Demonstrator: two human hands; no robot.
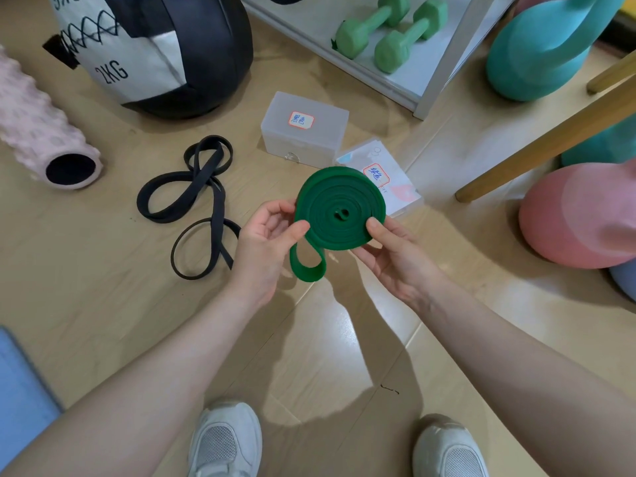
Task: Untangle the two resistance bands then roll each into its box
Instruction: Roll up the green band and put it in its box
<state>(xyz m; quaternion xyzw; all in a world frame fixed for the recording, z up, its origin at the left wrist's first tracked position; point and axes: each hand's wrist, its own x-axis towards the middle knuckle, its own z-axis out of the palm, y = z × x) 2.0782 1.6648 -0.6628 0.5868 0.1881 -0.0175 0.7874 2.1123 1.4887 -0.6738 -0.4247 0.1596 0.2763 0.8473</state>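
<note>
Our white shoes (225,438) stand on the floor (103,287). Above them, our left hand (265,242) and right hand (392,249) both pinch the green band (339,210). It is rolled into a flat coil, with a small loop hanging down. The black band (199,204) lies loose on the floor to the left. Farther back sit two clear boxes (304,130), side by side, each with a label.

green band (339,215): looking matt, rubbery
black band (192,197): showing matt rubber
boxes (304,130): appearing frosted translucent plastic
floor (327,339): gleaming glossy, wood-look
foam roller (38,132): looking knobbly
</note>
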